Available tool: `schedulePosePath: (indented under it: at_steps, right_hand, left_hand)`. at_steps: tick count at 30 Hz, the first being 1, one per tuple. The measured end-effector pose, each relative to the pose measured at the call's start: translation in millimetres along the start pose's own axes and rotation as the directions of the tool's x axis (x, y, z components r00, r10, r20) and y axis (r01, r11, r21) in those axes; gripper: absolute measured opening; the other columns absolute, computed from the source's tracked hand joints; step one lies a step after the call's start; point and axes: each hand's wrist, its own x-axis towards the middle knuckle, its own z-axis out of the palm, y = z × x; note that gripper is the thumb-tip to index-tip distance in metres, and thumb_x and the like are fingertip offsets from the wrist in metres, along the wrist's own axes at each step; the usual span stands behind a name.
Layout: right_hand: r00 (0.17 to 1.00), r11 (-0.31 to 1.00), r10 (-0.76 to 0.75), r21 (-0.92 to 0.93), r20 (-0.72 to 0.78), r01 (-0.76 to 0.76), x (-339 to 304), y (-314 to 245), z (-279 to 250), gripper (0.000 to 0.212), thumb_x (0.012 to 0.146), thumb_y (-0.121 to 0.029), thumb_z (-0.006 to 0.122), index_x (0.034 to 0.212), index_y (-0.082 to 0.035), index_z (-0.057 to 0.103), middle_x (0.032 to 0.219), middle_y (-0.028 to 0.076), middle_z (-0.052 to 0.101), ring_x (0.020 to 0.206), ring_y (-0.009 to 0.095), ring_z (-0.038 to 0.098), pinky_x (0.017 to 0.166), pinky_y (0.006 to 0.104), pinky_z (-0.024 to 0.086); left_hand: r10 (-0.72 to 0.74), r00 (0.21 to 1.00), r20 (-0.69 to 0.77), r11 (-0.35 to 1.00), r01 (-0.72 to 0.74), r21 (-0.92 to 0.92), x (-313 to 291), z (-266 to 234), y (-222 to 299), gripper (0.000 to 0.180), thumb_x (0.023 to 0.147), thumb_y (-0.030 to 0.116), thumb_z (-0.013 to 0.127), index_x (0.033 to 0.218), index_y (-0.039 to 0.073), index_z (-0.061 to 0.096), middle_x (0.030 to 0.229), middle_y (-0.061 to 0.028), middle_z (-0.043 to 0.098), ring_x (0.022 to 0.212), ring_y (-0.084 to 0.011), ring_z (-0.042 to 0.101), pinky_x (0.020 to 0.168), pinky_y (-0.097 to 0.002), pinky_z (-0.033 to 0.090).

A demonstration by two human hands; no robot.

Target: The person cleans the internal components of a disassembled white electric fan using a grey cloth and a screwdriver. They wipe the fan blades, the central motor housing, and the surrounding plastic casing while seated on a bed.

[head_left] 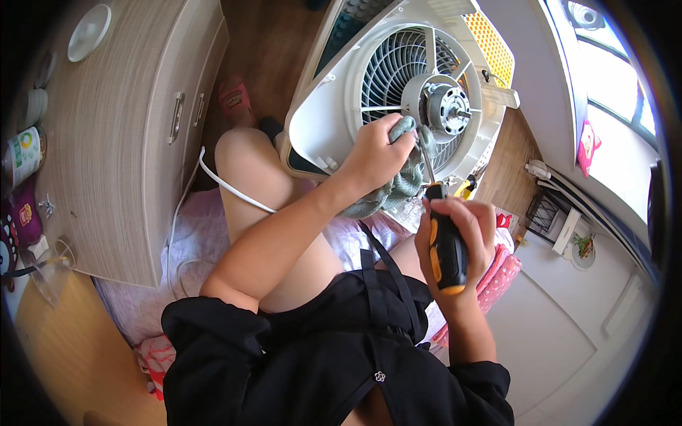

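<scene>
A white fan housing [316, 128] stands tilted in front of my knees, its inside facing me. The silver motor [446, 110] with a bare shaft sits in the middle, and a dark spiral grille [387, 67] shows behind it. My left hand [380, 153] is closed on a grey-green cloth [403, 186], bunched beside the motor and hanging below the fist. My right hand [469, 227] grips a screwdriver [449, 248] by its black and orange handle. The screwdriver's metal shank points up at the cloth by the motor; its tip is hidden there.
A wood-grain cabinet [128, 128] with metal handles stands at the left, jars and a purple item on top. A white cord [231, 186] runs across my leg. Under me lies a pale lilac cover [195, 241]. A yellow mesh panel [490, 50] is behind the housing; a window [618, 78] is at the right.
</scene>
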Motion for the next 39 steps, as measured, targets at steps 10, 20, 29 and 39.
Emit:
schedulePosePath:
  at_steps: [10,20,29,39]
  right_hand:
    - [0.998,0.998,0.047,0.035,-0.035,-0.046,-28,13,-7,0.032,0.065,0.007,0.072,0.093,-0.004,0.062,0.089,0.012,0.053,0.084,0.025,0.059,0.075,0.0332,0.048]
    - [0.991,0.992,0.099,0.085,-0.087,-0.091,-32,16,-25,0.031,0.063,0.003,0.073,0.091,-0.004,0.064,0.09,0.015,0.055,0.078,0.026,0.06,0.07,0.0313,0.048]
    - [0.997,0.988,0.078,0.137,-0.001,-0.077,-30,36,-24,0.03,0.069,0.004,0.07,0.096,-0.003,0.059,0.092,0.013,0.053,0.081,0.024,0.058,0.073,0.0322,0.049]
    - [0.976,0.918,0.211,0.335,0.044,-0.213,-42,57,-58,0.032,0.063,0.001,0.074,0.092,-0.005,0.062,0.092,0.015,0.055,0.077,0.022,0.06,0.069,0.0297,0.052]
  left_hand:
    - [0.058,0.985,0.163,0.998,-0.059,-0.001,-7,-1,-2,0.016,0.083,0.005,0.051,0.094,-0.001,0.059,0.086,-0.0013,0.061,0.079,-0.005,0.052,0.073,-0.0232,0.045]
    - [0.06,0.99,0.125,0.994,-0.071,0.087,-4,4,6,0.016,0.078,-0.001,0.052,0.092,-0.001,0.059,0.089,-0.0038,0.062,0.085,-0.0072,0.055,0.077,-0.0233,0.045]
    - [0.045,0.999,0.012,0.981,-0.046,0.187,-5,11,0,0.019,0.078,0.007,0.068,0.092,0.001,0.057,0.086,-0.0032,0.061,0.079,-0.0059,0.053,0.072,-0.0232,0.046]
    - [0.001,0.999,0.043,0.995,0.003,-0.098,-22,14,17,0.029,0.078,0.001,0.065,0.106,0.001,0.057,0.101,-0.0056,0.059,0.092,-0.0092,0.055,0.084,-0.0241,0.045]
